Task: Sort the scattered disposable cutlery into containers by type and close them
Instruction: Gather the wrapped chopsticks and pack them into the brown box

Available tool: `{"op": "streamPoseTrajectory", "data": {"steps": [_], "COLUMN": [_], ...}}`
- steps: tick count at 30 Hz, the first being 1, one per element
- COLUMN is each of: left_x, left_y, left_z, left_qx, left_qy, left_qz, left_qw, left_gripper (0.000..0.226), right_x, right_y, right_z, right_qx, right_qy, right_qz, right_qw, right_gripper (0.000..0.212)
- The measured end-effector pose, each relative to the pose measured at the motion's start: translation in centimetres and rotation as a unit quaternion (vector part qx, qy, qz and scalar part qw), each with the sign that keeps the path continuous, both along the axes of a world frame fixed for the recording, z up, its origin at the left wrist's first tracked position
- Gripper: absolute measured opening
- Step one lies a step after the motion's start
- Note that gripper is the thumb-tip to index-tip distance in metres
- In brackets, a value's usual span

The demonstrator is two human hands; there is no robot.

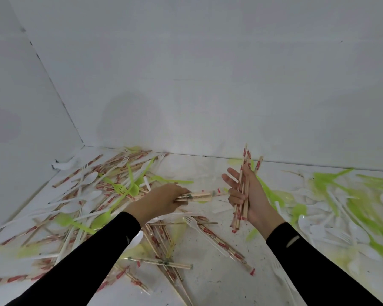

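My left hand [164, 200] is clamped round a small bundle of wrapped chopsticks [200, 196], held level, tips pointing right toward my right hand [251, 195]. That one grips a bigger bundle [244, 180] standing nearly upright: lower fingers curled round it, upper two stretched out. Two hands, two bundles, but the sticks overlap too much in both for a sure count. There is red print on the paper sleeves, too blurred to read. Left on the white surface [219, 288] is a tangled heap [102, 195] of chopsticks, green and white spoons and forks. Right is a spread of white and green plastic cutlery [341, 206]. Near, between my arms, one white fork [192, 220] lies among loose chopsticks [159, 261].
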State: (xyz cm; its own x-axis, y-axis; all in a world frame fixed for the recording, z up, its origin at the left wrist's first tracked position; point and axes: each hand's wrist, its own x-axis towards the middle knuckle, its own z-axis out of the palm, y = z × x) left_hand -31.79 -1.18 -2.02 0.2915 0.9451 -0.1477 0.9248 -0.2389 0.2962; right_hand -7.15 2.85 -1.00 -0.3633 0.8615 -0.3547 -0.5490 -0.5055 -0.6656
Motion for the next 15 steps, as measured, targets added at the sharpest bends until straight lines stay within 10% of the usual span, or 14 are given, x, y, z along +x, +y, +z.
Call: {"op": "streamPoseTrajectory", "data": {"steps": [9, 15], "left_x": [0.0, 1.7], "left_y": [-0.7, -1.5], "left_z": [0.8, 1.9], "left_qx": [-0.113, -0.144], "left_qy": [-0.219, -0.357], "left_qz": [0.082, 0.127], "left_qw": [0.966, 0.914], "left_gripper": [0.014, 0.024], "right_x": [0.0, -2.1], "right_y": [-0.2, -1.8], "right_z": [-0.3, -0.8], "right_qx": [0.05, 0.111], "right_qy": [-0.182, -0.262], "right_qz": [-0.023, 0.02], "right_qw": [0.982, 0.958], "right_gripper": [0.007, 0.035]}}
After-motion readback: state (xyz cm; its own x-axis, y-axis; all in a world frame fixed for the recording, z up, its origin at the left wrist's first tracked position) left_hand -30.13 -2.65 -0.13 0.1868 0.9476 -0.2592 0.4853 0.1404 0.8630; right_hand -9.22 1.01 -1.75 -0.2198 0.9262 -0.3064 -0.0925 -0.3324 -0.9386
